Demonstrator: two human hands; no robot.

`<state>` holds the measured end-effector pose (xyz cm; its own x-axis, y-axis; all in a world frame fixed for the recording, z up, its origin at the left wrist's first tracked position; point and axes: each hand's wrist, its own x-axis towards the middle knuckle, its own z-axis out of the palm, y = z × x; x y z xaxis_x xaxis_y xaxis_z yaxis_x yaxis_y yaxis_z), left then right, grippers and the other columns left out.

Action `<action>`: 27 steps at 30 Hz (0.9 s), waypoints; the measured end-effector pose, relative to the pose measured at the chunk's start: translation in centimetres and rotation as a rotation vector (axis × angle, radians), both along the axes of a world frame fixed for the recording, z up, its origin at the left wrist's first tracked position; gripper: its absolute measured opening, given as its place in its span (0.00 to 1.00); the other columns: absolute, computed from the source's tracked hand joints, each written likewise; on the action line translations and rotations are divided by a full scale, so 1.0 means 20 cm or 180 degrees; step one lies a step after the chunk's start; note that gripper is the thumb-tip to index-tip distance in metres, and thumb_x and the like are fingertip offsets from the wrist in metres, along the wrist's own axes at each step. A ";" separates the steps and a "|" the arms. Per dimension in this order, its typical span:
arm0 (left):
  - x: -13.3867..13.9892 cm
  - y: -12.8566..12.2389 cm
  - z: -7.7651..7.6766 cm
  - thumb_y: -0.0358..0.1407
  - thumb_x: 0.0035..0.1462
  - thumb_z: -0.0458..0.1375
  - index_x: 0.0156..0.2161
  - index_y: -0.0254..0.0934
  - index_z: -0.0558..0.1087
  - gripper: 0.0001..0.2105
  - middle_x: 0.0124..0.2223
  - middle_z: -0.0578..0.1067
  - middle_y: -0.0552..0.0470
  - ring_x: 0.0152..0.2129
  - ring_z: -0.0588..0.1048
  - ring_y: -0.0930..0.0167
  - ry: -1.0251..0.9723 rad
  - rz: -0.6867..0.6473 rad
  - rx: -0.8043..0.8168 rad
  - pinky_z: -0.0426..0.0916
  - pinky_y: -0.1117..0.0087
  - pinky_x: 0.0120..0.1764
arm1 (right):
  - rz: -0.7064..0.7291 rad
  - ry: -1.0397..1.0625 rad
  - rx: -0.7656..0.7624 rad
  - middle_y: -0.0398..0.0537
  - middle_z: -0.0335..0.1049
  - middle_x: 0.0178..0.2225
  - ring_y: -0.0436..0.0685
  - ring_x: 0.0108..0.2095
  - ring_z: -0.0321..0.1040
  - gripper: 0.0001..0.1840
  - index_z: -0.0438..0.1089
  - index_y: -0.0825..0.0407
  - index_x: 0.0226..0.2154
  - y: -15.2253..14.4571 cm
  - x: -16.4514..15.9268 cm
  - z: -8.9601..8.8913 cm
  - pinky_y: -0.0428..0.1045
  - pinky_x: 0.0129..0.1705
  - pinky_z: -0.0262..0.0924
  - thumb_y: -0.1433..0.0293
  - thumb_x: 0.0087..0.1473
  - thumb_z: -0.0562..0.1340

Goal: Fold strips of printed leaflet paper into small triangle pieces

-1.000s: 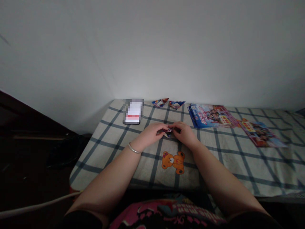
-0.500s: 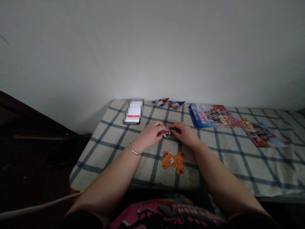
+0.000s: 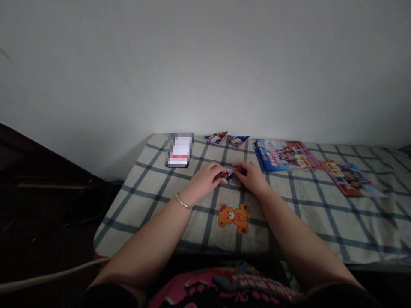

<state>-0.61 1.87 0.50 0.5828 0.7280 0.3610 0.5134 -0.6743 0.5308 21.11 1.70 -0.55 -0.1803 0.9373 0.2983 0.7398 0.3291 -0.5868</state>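
A small piece of folded paper, printed in blue, red and white, is held just above the checked tablecloth. My left hand pinches its left end, a silver bangle round the wrist. From the other side, the thumb and fingertips of my right hand close on its right end. Its exact folds are too small to make out. Beyond my hands, near the wall, stand two folded paper boats, a left one and a right one, made of similar printed paper.
At the back left lies a phone with a lit, blurred screen. A stack of printed flyers is to the right, with another flyer overlapping it. The checked tablecloth bears an orange bear picture. A white wall rises behind.
The folded paper has shifted slightly right and shows more of its printed surface. My right fingers have moved a little up and right along with it.
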 end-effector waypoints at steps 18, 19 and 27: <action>-0.01 0.02 0.01 0.28 0.58 0.58 0.41 0.41 0.74 0.08 0.42 0.72 0.51 0.41 0.72 0.68 0.0417 -0.0254 0.0270 0.68 0.63 0.46 | 0.0198 0.0201 -0.0363 0.45 0.75 0.29 0.53 0.29 0.67 0.09 0.76 0.49 0.36 -0.01 -0.02 0.01 0.47 0.32 0.59 0.66 0.52 0.64; -0.02 0.02 0.01 0.28 0.58 0.58 0.41 0.40 0.75 0.08 0.41 0.73 0.51 0.41 0.72 0.68 0.0486 -0.0272 0.0277 0.68 0.63 0.46 | 0.0216 0.0141 -0.0353 0.44 0.74 0.29 0.53 0.29 0.67 0.09 0.76 0.49 0.37 -0.01 -0.02 0.02 0.47 0.32 0.59 0.66 0.52 0.65; -0.01 0.00 0.06 0.30 0.59 0.58 0.41 0.40 0.77 0.08 0.43 0.77 0.51 0.41 0.73 0.68 0.1016 -0.0243 0.0360 0.68 0.65 0.45 | 0.0393 -0.0353 -0.0137 0.45 0.74 0.32 0.54 0.34 0.68 0.10 0.76 0.49 0.39 -0.03 -0.03 0.04 0.48 0.38 0.59 0.67 0.52 0.66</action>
<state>-0.91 1.80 1.65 0.7306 0.6437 0.2277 0.5873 -0.7625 0.2713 20.44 1.15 0.26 -0.3243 0.9175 0.2302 0.7564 0.3977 -0.5193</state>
